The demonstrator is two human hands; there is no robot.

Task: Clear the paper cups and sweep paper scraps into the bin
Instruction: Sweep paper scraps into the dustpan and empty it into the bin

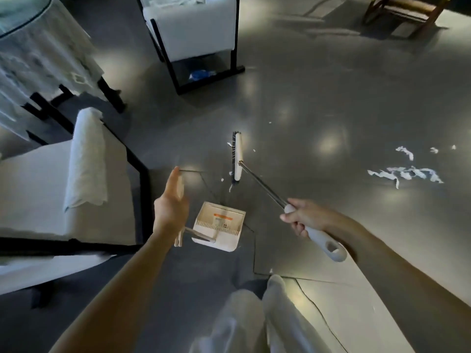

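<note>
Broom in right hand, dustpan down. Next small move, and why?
Probably swing the broom right, past the scraps, and pull them toward the dustpan: the main pile lies far to its right, and the dustpan stands by the open left hand.

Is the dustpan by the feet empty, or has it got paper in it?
Empty, it seems: the dustpan shows only its label and comb teeth; the paper scraps lie on the floor.
</note>
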